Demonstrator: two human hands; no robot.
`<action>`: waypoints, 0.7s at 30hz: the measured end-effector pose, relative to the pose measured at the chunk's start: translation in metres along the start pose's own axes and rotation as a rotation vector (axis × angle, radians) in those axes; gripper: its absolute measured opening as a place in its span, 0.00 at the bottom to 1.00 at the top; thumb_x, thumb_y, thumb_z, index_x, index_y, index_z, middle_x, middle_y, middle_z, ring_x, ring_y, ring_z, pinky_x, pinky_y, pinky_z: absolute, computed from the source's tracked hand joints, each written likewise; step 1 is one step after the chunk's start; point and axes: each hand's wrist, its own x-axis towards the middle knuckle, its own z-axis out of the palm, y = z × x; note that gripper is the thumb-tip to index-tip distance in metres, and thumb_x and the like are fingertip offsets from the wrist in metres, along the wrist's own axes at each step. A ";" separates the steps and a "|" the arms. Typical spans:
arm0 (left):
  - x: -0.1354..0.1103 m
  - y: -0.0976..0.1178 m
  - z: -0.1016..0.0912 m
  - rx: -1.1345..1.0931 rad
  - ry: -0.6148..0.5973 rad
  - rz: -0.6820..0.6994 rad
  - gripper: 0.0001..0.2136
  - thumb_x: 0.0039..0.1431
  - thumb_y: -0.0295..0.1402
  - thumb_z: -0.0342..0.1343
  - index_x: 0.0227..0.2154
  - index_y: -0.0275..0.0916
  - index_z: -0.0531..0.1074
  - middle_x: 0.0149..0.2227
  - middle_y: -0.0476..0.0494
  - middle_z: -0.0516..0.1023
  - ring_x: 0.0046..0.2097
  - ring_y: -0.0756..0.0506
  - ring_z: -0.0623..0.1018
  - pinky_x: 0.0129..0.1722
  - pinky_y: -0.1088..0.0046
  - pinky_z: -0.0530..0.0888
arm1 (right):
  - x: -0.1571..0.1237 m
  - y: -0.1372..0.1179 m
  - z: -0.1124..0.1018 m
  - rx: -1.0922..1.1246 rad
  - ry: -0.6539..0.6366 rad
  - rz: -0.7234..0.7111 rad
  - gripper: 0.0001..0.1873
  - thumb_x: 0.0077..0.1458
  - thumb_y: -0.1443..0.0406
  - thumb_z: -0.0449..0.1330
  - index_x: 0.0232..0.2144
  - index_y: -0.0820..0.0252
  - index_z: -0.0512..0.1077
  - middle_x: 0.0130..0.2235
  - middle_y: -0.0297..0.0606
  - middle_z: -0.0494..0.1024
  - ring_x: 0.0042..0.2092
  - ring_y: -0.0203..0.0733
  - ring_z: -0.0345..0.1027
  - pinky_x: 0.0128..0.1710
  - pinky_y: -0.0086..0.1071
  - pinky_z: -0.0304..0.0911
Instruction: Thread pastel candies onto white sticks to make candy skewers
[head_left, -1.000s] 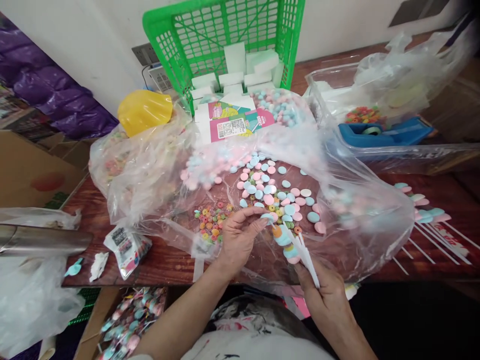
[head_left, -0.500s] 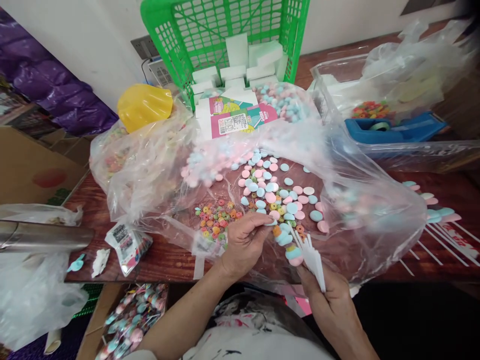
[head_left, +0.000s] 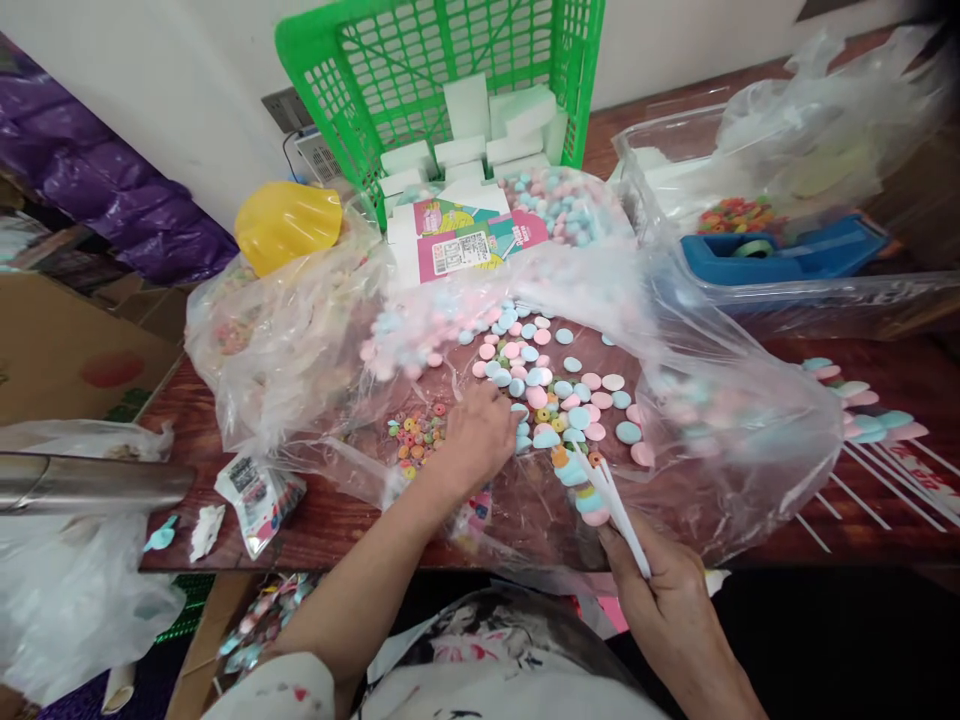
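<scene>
My right hand (head_left: 664,585) is closed around a bundle of white lollipop sticks (head_left: 622,515) and a candy skewer (head_left: 589,495). Blue, pink and yellow candies are threaded along that skewer. My left hand (head_left: 484,435) is at the left edge of loose pink and blue candy discs (head_left: 574,420). Its fingers are curled down and together among the discs, and whatever they pinch is hidden. Small ring candies (head_left: 416,435) in orange, green and red lie just left of this hand. Clear plastic sheeting (head_left: 360,460) lies around the candies.
Behind stands a green basket (head_left: 360,110) with white boxes (head_left: 469,108). A blue tape dispenser (head_left: 780,255) is at the right, near finished candy skewers (head_left: 874,430). A yellow scoop-like piece (head_left: 289,225) rests on bagged candy. A small packet (head_left: 259,500) lies near the front edge.
My left hand has moved from the skewer's tip leftward and away from me, down to the loose candies. The right hand keeps its hold on the sticks and skewer.
</scene>
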 end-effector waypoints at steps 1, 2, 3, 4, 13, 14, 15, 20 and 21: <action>0.000 0.000 0.003 0.064 -0.015 0.029 0.06 0.56 0.30 0.56 0.26 0.35 0.74 0.35 0.36 0.75 0.42 0.38 0.73 0.42 0.58 0.72 | 0.000 0.001 0.000 -0.010 -0.001 -0.006 0.15 0.60 0.67 0.51 0.46 0.59 0.73 0.33 0.38 0.79 0.32 0.40 0.72 0.34 0.28 0.68; -0.001 0.001 0.005 0.073 -0.007 0.053 0.06 0.57 0.29 0.55 0.26 0.36 0.74 0.36 0.36 0.75 0.42 0.38 0.73 0.42 0.58 0.71 | 0.000 0.001 0.000 -0.020 -0.008 -0.009 0.16 0.60 0.68 0.51 0.47 0.59 0.73 0.32 0.37 0.78 0.31 0.40 0.72 0.33 0.28 0.67; -0.003 0.002 0.008 0.033 0.013 0.076 0.06 0.57 0.28 0.54 0.26 0.36 0.74 0.36 0.36 0.76 0.42 0.39 0.74 0.43 0.59 0.71 | 0.000 0.001 0.000 -0.028 -0.017 -0.013 0.16 0.60 0.68 0.50 0.47 0.59 0.72 0.31 0.37 0.78 0.29 0.39 0.70 0.32 0.28 0.67; -0.006 0.004 0.010 -0.052 0.042 0.087 0.06 0.57 0.28 0.54 0.27 0.36 0.74 0.35 0.37 0.77 0.41 0.40 0.74 0.43 0.60 0.71 | -0.001 0.001 -0.001 -0.034 -0.027 -0.014 0.16 0.60 0.69 0.50 0.46 0.59 0.72 0.30 0.36 0.77 0.27 0.38 0.69 0.30 0.28 0.66; -0.033 0.034 0.010 -1.020 0.196 -0.261 0.09 0.52 0.31 0.61 0.37 0.38 0.77 0.35 0.45 0.79 0.36 0.48 0.77 0.36 0.74 0.74 | 0.000 0.000 -0.003 -0.043 -0.045 -0.027 0.14 0.59 0.69 0.50 0.43 0.58 0.73 0.26 0.33 0.74 0.27 0.38 0.68 0.28 0.27 0.64; -0.035 0.037 0.009 -1.014 0.207 -0.235 0.10 0.53 0.31 0.61 0.40 0.39 0.77 0.36 0.44 0.79 0.37 0.48 0.77 0.37 0.74 0.74 | 0.000 0.000 -0.003 -0.037 -0.045 -0.028 0.14 0.59 0.69 0.50 0.42 0.58 0.73 0.25 0.33 0.73 0.27 0.38 0.68 0.28 0.27 0.64; -0.036 0.038 0.009 -0.984 0.213 -0.193 0.11 0.54 0.30 0.60 0.41 0.39 0.78 0.37 0.43 0.78 0.38 0.48 0.77 0.38 0.73 0.74 | 0.000 0.000 -0.003 -0.035 -0.037 -0.026 0.14 0.60 0.69 0.49 0.41 0.58 0.74 0.24 0.33 0.73 0.27 0.39 0.68 0.27 0.27 0.63; -0.044 0.036 0.009 -0.820 0.231 0.012 0.11 0.54 0.30 0.61 0.42 0.42 0.79 0.44 0.41 0.78 0.44 0.45 0.78 0.44 0.68 0.76 | -0.002 -0.001 -0.002 -0.018 -0.001 -0.012 0.13 0.61 0.68 0.50 0.41 0.58 0.74 0.23 0.31 0.71 0.26 0.38 0.68 0.27 0.27 0.63; -0.045 0.035 0.010 -0.810 0.248 0.040 0.12 0.53 0.30 0.62 0.42 0.43 0.78 0.44 0.41 0.79 0.45 0.44 0.78 0.45 0.66 0.76 | -0.003 -0.002 -0.002 -0.007 -0.003 -0.003 0.12 0.61 0.67 0.51 0.42 0.58 0.74 0.23 0.30 0.71 0.25 0.37 0.66 0.27 0.27 0.62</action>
